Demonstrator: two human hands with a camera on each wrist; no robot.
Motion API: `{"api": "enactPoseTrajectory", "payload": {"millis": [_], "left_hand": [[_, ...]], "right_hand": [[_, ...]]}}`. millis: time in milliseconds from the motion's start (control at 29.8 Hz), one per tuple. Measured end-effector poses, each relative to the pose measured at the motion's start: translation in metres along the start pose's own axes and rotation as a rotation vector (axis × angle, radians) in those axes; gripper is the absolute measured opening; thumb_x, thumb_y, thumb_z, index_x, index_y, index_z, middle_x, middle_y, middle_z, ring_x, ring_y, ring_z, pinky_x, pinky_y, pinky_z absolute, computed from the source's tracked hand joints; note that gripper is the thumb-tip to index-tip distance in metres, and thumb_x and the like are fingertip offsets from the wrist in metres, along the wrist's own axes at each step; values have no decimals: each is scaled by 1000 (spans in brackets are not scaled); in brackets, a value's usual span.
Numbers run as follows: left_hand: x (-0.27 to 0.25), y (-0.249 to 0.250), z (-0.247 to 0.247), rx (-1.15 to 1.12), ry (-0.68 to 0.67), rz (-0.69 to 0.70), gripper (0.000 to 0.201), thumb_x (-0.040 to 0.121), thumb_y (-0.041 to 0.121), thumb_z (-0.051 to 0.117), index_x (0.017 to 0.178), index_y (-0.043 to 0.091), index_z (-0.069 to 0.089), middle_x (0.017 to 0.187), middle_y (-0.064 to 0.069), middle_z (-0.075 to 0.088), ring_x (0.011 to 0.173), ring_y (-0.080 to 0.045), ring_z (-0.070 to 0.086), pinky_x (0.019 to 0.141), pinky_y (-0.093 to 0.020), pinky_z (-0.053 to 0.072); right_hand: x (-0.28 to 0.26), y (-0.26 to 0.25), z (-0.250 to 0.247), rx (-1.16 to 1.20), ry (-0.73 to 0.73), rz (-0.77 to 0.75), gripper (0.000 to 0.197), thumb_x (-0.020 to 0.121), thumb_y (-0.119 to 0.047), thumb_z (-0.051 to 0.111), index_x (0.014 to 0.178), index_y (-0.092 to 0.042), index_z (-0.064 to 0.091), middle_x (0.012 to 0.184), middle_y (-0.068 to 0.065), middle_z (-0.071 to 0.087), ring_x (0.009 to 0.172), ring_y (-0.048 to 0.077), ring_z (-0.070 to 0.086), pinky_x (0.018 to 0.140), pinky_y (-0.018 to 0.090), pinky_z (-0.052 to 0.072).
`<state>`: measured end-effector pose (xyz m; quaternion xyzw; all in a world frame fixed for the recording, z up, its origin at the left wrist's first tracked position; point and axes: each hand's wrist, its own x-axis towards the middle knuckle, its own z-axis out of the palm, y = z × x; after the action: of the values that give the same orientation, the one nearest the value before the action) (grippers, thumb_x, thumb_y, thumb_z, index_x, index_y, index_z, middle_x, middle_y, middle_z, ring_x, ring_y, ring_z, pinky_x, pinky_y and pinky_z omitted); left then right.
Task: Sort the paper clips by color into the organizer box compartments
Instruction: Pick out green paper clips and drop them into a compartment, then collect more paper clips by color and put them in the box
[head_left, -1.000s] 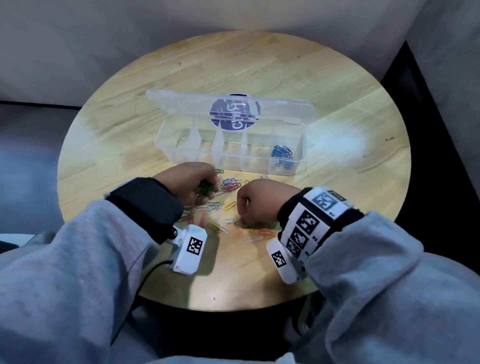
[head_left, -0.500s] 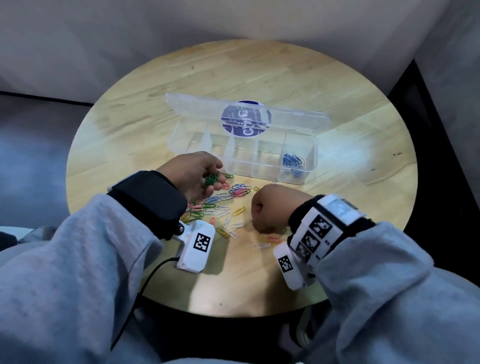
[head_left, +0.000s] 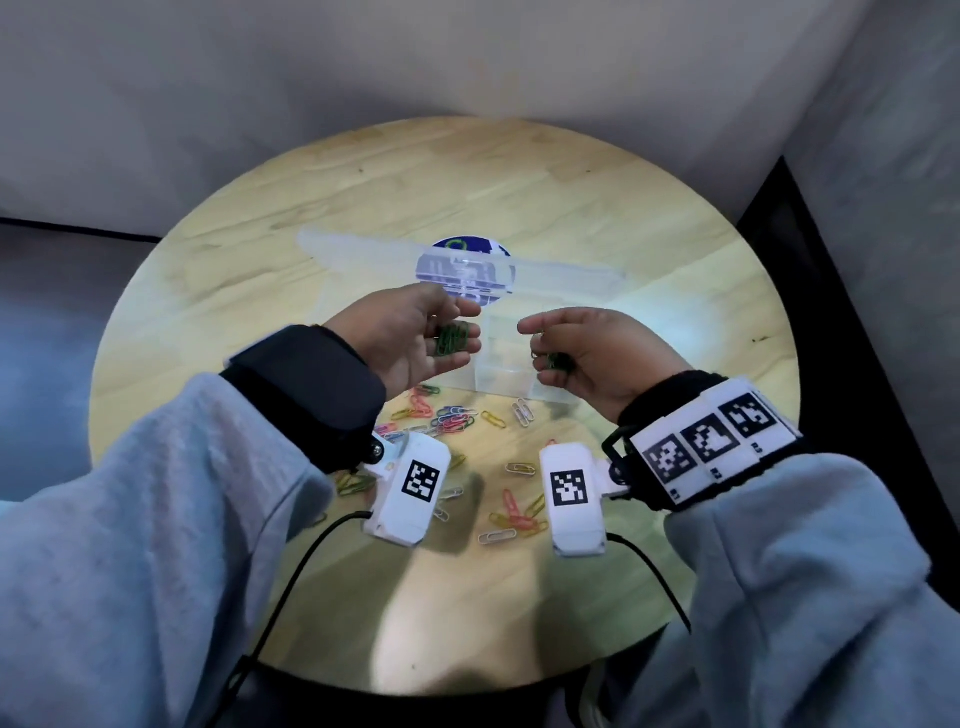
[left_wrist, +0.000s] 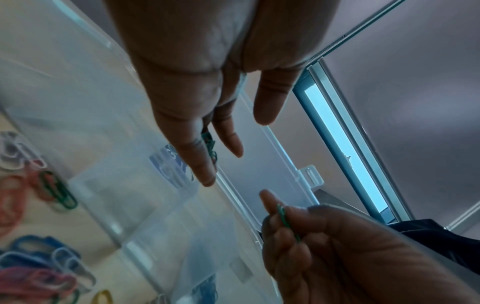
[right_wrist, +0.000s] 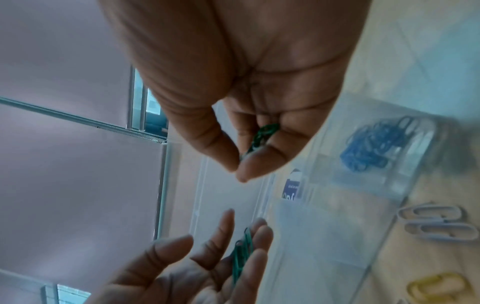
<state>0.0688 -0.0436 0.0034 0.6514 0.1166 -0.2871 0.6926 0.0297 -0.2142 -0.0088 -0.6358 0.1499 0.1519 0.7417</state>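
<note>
Left hand (head_left: 415, 340) open, palm up, cradling green clips (head_left: 451, 338); right hand (head_left: 587, 353) pinching more green clips (head_left: 555, 362) above organizer box (head_left: 498, 374): judge best to release both low into one empty compartment.

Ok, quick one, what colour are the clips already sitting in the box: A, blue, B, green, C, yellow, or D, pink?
A: the blue clips lie in an end compartment of the box, while the green clips lie in the left hand, more are pinched in the right hand, and pink and yellow ones lie loose on the table.
</note>
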Motion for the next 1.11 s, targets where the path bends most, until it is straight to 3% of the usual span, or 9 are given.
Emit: {"api": "enactPoseTrajectory", "payload": {"millis": [202,336,504,605,672,807,874,975,1109], "left_hand": [[14,0,10,27,5,27,25,91,3,36,89,8,60,89,-9,56,83,-19,58,81,-25,48],[19,1,20,46,7,58,25,91,2,38,89,10,61,96,-9,55,89,-19,56,84,-24,47],[20,-1,26,63,-62,57,29,91,3,36,95,16,62,108,-8,45,99,-16,46,86,-19,44],[19,-3,23,89,-64,85,32,91,1,35,96,18,62,111,-6,48,101,-11,49,87,-19,43],[14,-3,20,165,-60,115,32,90,-2,37,93,19,61,105,-3,55,98,-11,54,86,-20,45],[3,-6,5,433,-74,175,29,89,-4,43,86,19,60,79,0,60,70,-12,61,63,-18,51],[-5,-10,-2,646,-55,199,26,87,-1,47,83,21,61,70,0,57,62,-14,57,53,-17,45],[-16,-19,-8,1019,-75,187,18,83,9,56,80,26,61,61,9,52,57,-10,50,51,-17,38],[-27,-34,-7,1340,-98,139,14,76,16,61,82,29,61,65,10,51,61,-9,48,60,-23,36]], "right_hand": [[10,0,4,184,89,-30,23,89,9,44,76,-3,58,70,10,51,61,18,51,52,17,53],[17,0,8,262,106,1,20,87,10,42,87,-2,58,83,13,54,76,19,54,69,21,52],[17,2,12,317,104,22,31,85,13,35,104,-3,54,89,11,45,76,18,44,68,22,42],[13,2,13,293,94,29,37,86,12,35,117,2,52,101,19,47,100,35,55,70,20,43],[10,2,13,255,93,30,35,88,11,36,115,-1,55,119,28,55,125,40,48,72,19,44],[6,0,7,80,18,-30,25,89,7,40,91,-10,58,90,8,58,86,19,56,74,22,46],[2,0,3,-52,6,-60,25,88,6,42,83,-12,58,79,4,58,71,15,56,67,24,47],[-3,2,-4,-283,10,-122,22,86,3,49,73,-13,57,66,1,56,58,15,53,52,24,42],[-16,10,-9,-725,-116,-102,15,84,-11,60,71,-18,57,59,-5,53,54,11,49,48,22,38]]}}
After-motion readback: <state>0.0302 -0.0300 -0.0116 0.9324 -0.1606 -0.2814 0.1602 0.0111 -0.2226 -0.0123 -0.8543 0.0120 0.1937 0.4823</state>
